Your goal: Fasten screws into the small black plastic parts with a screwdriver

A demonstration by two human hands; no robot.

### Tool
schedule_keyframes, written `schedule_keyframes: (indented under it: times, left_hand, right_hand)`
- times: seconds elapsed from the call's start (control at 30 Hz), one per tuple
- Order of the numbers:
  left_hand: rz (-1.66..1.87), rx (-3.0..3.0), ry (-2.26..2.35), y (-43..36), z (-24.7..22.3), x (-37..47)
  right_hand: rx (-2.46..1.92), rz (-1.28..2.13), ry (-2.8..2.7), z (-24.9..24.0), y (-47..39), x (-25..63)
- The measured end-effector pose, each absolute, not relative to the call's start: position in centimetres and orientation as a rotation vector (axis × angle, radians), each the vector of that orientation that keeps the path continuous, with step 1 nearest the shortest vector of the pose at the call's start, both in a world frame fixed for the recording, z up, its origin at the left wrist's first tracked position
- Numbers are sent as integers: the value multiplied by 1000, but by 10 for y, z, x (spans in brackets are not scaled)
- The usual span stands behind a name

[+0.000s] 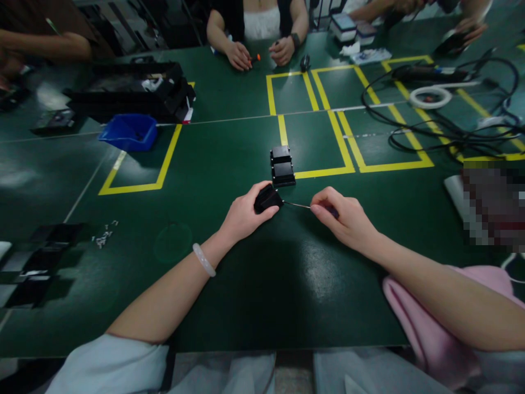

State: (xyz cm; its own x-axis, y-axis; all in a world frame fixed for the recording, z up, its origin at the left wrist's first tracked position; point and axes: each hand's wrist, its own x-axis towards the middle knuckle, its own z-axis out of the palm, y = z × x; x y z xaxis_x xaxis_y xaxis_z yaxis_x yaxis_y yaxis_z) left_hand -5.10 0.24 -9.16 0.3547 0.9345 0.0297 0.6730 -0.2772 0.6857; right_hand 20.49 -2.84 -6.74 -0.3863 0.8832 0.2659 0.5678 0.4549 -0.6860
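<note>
My left hand [243, 214] is closed around a small black box-shaped part [267, 199] and holds it near the middle of the green table. In my right hand [346, 220] is a thin-shafted screwdriver [297, 205], its handle mostly hidden by the fingers. The shaft's tip meets the right side of the black part, by a small silvery screw. Just beyond my left hand lie more black box-shaped parts [283, 166] in a short row, with small screws along their sides.
Loose screws [105, 235] and several black parts [45, 257] lie at left. Behind them stand a blue bin [130, 133] and black trays [123, 90]. Black cables [435, 134] coil at right; pink cloth [410, 306] lies under my right forearm. Co-workers' hands [283, 52] rest across the table.
</note>
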Motion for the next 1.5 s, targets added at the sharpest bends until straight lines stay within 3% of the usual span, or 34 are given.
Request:
schedule_keyframes:
  times: [1.5]
  left_hand:
    - [587, 2052, 1408, 3, -92, -51]
  right_hand:
    - [-1228, 665, -2060, -68, -28, 205]
